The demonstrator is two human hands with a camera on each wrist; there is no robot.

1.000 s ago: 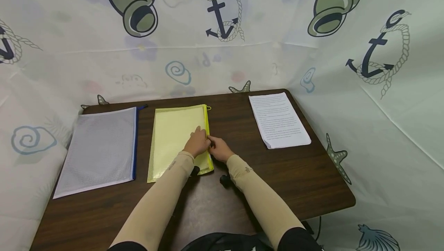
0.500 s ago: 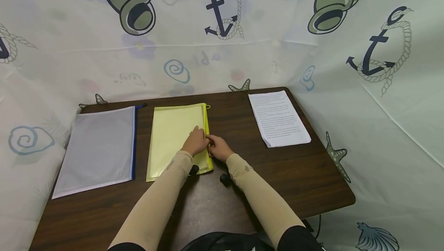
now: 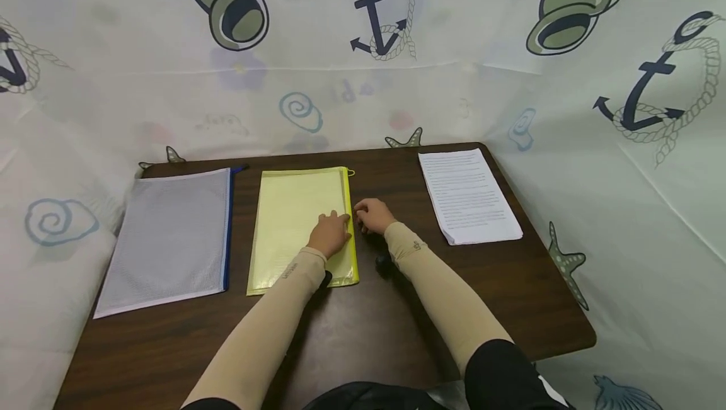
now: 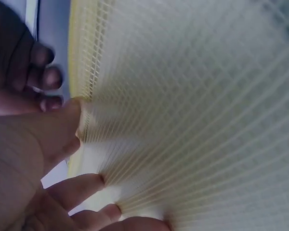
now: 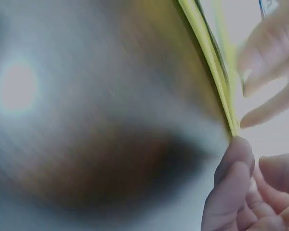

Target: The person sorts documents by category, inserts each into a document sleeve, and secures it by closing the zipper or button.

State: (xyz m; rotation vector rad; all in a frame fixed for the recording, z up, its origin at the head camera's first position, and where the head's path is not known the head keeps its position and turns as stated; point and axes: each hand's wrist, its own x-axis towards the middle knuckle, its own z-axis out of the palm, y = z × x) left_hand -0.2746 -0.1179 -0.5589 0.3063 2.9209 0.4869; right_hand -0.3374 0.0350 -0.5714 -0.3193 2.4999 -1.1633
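Note:
A yellow mesh zipper pouch lies in the middle of the table, its bright yellow zipper edge along the right side. My left hand rests on the pouch near that edge; in the left wrist view its fingertips touch the mesh, the thumb at the border. Just right of the zipper edge is my right hand, its fingers loosely bent. A gap separates it from the pouch edge in the left wrist view, and nothing shows in its grasp. Inside the pouch, the contents are unclear through the mesh.
A whitish mesh pouch with a blue zipper edge lies to the left on the brown table. A stack of printed paper lies at the back right. Behind the table hangs a patterned cloth.
My right hand has moved up and right, away from the left hand and the pouch's zipper edge. My left hand stays on the pouch, its fingers now more spread. The head view has shifted slightly.

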